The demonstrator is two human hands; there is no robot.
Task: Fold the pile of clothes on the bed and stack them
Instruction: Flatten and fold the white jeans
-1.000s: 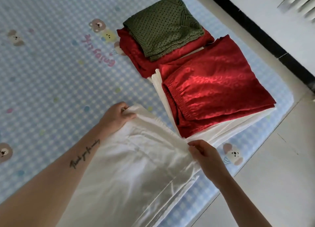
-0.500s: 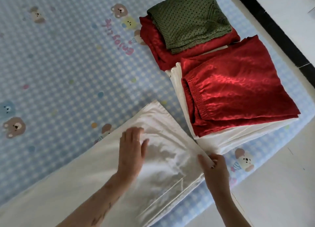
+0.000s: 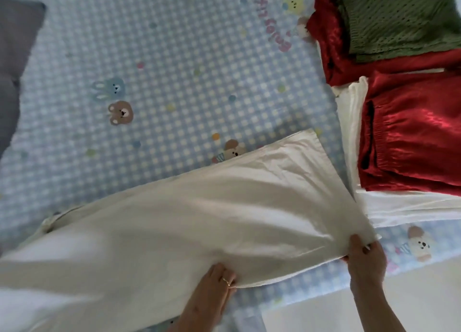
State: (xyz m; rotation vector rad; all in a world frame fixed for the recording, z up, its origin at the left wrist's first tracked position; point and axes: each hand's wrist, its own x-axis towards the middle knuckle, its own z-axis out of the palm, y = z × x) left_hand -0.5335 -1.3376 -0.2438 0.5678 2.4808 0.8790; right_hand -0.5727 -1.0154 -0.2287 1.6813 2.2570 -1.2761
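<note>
Pink lettering printed on the bedsheet (image 3: 174,64), upside down from this view, just left of the red folded garment (image 3: 331,44); partly hidden, not legible

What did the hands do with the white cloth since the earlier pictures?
The left hand slid off the top of the white cloth and now grips its near edge. The right hand kept pinching the near corner. The cloth now lies flatter and stretched out long on the bed. The red and green folded clothes stayed in their stacks.
</note>
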